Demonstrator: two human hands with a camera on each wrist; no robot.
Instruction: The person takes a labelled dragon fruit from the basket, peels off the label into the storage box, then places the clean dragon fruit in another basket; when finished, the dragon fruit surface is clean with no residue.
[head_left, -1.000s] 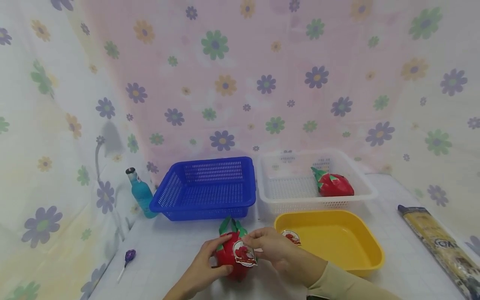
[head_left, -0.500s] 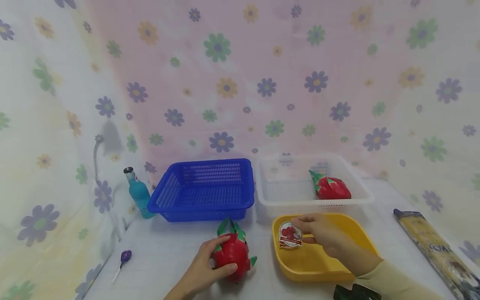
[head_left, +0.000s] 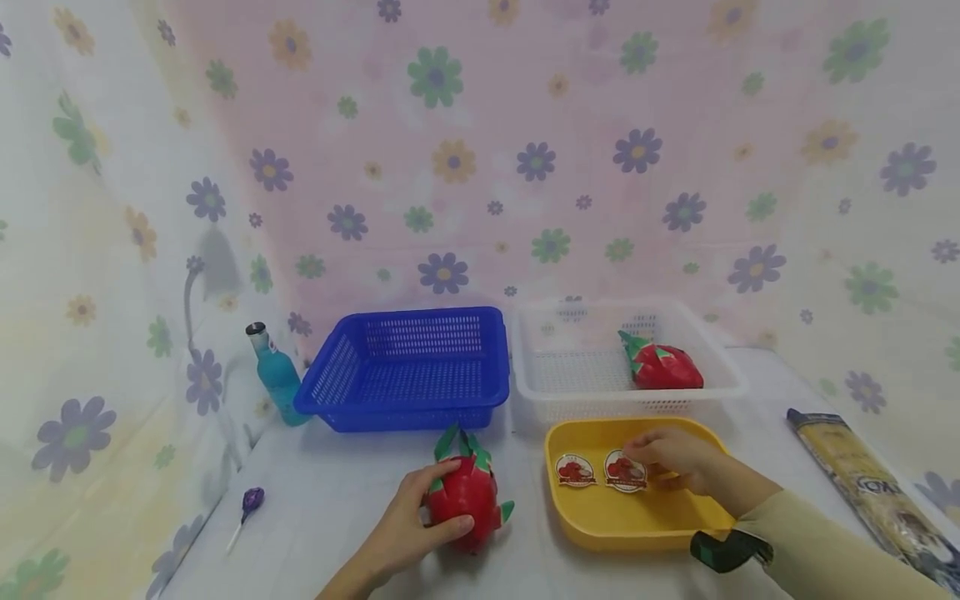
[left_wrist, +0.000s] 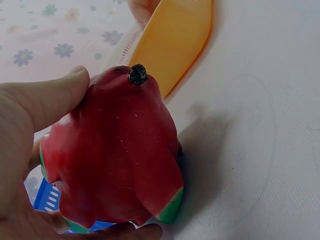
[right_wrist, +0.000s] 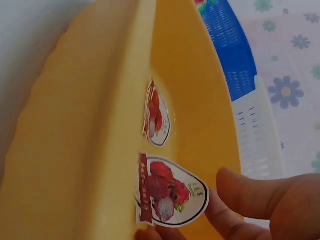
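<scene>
In the head view, my left hand (head_left: 423, 521) grips a red dragon fruit (head_left: 465, 498) with green-tipped scales, thumb on one side and fingers round the other. Its dark stem end faces the camera in the left wrist view, where the fruit (left_wrist: 115, 155) looks glossy. Over the yellow basin (head_left: 600, 533), my right hand (head_left: 678, 462) holds an oval dragon fruit sticker (right_wrist: 172, 192) by its edge. Fingers show beneath that sticker in the right wrist view, with the thumb close beside its rim. Another such sticker (head_left: 575, 471) lies against the basin's inner left side.
A blue basket (head_left: 405, 421) stands behind the fruit. To its right, a white basket (head_left: 551, 408) holds another dragon fruit (head_left: 667, 368). A blue bottle (head_left: 277, 375) and a purple lollipop (head_left: 252, 500) are at left. A long yellow packet (head_left: 862, 483) lies at far right.
My right hand has moved right from the dragon fruit to over the yellow basin, carrying the sticker off the fruit's front. My left hand stays on the fruit.
</scene>
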